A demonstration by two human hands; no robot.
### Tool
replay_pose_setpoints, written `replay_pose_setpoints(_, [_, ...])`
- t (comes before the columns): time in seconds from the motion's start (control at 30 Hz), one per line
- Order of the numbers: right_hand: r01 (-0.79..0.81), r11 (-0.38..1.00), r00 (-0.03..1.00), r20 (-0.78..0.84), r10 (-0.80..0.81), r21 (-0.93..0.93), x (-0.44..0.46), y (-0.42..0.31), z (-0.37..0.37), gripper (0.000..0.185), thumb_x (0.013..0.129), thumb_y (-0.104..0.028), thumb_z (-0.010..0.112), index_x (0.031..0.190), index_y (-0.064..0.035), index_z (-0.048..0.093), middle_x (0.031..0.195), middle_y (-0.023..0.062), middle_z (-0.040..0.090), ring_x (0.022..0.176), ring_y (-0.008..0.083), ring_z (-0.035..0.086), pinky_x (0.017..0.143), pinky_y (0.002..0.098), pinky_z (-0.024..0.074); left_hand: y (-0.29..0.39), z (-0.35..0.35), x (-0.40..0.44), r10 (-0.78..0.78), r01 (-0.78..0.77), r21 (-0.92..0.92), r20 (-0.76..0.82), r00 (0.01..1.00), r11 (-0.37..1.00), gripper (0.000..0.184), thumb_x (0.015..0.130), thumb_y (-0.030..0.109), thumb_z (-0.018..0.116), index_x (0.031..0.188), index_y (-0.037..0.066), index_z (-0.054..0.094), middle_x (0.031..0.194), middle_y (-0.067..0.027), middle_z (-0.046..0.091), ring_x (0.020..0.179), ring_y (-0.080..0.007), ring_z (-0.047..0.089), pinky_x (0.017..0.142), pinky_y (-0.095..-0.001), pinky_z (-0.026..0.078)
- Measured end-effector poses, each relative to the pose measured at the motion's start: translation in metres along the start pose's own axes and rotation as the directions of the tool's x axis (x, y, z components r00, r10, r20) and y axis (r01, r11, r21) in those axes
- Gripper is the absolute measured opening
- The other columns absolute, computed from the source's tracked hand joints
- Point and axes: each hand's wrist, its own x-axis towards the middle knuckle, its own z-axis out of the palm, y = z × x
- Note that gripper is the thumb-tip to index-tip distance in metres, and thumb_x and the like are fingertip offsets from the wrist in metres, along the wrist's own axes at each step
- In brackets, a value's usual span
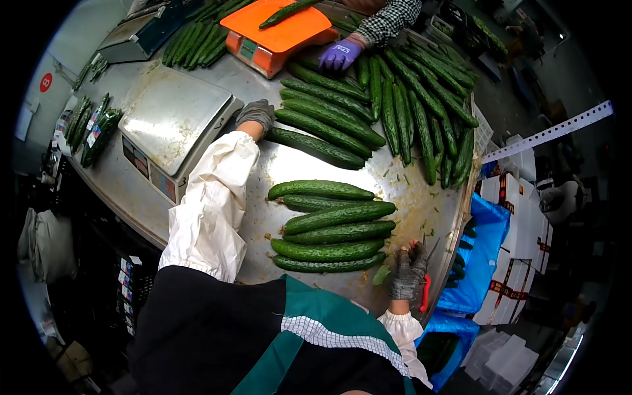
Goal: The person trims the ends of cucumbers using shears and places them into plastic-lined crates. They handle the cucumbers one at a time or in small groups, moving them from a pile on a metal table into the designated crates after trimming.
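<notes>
My left hand (257,115), in a grey work glove, is beside the right edge of a steel-topped scale (172,118). Its fingers look curled together at the left ends of a row of cucumbers (316,146); whether one is gripped is hidden. Near me on the metal table (260,276) lies a group of several cucumbers (332,227), side by side. To the right of that group, my right hand (409,273), also grey-gloved, is closed round a pair of red-handled scissors (426,294), with blades apart and pointing away from me. A green leaf scrap (381,274) lies left of this hand.
Across the table, another person's purple-gloved hand (341,55) is beside an orange scale (280,25) bearing a cucumber. A large cucumber pile (421,99) covers the far right. Wrapped cucumbers (100,135) lie far left. Blue-lined crates (484,257) stand beyond the right edge.
</notes>
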Motion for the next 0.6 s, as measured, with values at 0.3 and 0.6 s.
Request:
replay_pose_setpoints(0.3, [-0.014, 0.999, 1.0, 0.006, 0.015, -0.042, -0.015, -0.011, -0.024, 0.035, 0.082, -0.009, 0.058, 0.113, -0.0008, 0.046, 0.108, 0.009, 0.051, 0.092, 0.0157, 0.051, 0.081, 0.0277, 0.0428, -0.029, 0.022, 0.022, -0.089, 0.168, -0.338, 0.236, 0.968, 0.926, 0.037, 0.081, 0.034, 0.047, 0.098, 0.004, 0.06, 0.1, -0.0202, 0.059, 0.095, -0.0364, 0.054, 0.084, -0.0372, 0.042])
replay_pose_setpoints(0.6, [0.019, 0.995, 0.999, 0.029, -0.016, -0.093, -0.022, 0.002, -0.031, 0.037, 0.081, -0.008, 0.059, 0.115, -0.0004, 0.045, 0.113, 0.0103, 0.05, 0.1, 0.0181, 0.05, 0.085, 0.0288, 0.0413, 0.0, 0.014, -0.006, 0.022, -0.017, 0.038, -0.132, 0.991, 0.999, 0.032, 0.084, 0.031, 0.042, 0.096, 0.005, 0.057, 0.099, -0.0192, 0.058, 0.097, -0.0359, 0.054, 0.084, -0.0423, 0.042])
